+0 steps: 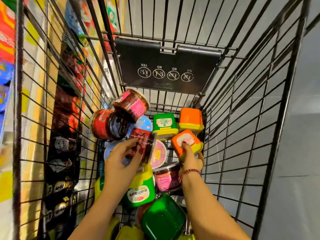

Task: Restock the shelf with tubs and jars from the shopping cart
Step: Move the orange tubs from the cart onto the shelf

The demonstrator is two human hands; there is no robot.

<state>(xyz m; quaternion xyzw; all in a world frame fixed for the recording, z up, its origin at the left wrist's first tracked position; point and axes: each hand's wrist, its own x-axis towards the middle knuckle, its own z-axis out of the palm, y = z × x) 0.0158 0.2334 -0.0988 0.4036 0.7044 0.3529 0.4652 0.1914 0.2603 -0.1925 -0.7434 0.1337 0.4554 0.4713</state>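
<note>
I look down into a black wire shopping cart (225, 129) holding several tubs and jars. My left hand (121, 158) grips a dark red jar (143, 144) lying on its side near the middle of the pile. My right hand (189, 158) grips an orange tub with a yellow lid (186, 142) at the right side. A second orange tub (190, 119) and a green tub with a yellow lid (164, 122) lie just beyond. Two red jars (107, 124) (133, 104) rest at the far left. More green tubs (140, 193) (162, 219) lie under my forearms.
The folded black child-seat flap (166, 66) closes the cart's far end. Store shelves with bottles and colourful packets (65, 144) run along the left, seen through the wire wall. Grey floor (294, 153) lies to the right. Round pink and blue lids (158, 155) show in the pile.
</note>
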